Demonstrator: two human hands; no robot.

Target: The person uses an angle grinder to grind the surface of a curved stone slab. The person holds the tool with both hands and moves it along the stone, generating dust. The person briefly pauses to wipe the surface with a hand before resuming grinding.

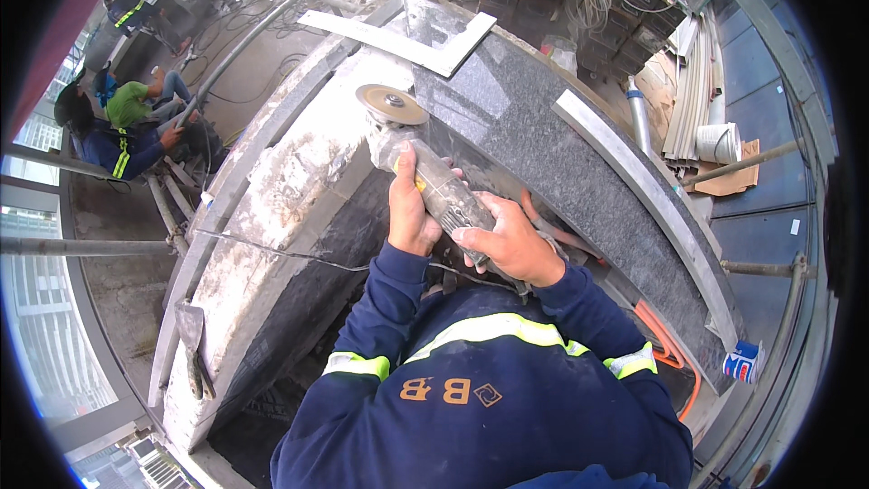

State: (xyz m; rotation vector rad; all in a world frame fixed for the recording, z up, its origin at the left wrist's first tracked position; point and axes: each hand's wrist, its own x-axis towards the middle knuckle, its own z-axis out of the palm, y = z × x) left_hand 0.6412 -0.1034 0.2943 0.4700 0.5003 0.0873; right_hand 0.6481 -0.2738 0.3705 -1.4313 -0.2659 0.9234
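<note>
An angle grinder (455, 206) is held in front of my chest, its round disc (392, 105) pointing away from me. My left hand (415, 208) wraps around the body just behind the head, thumb on top. Farther back, my right hand (514, 240) grips the rear of the casing. The disc is over the far end of a rough, whitish-dusted ledge (303, 158), close to a dark speckled stone slab (516, 100); whether it touches anything I cannot tell. A dark cable (299, 255) lies across the ledge toward me.
A white L-shaped piece (434, 56) lies at the slab's far end, and a pale strip (647, 181) along its right side. A flat-bladed tool (192, 335) rests at the ledge's near left. Orange hose (665, 335) runs lower right. Other people (136, 122) sit at left, beyond a pipe rail.
</note>
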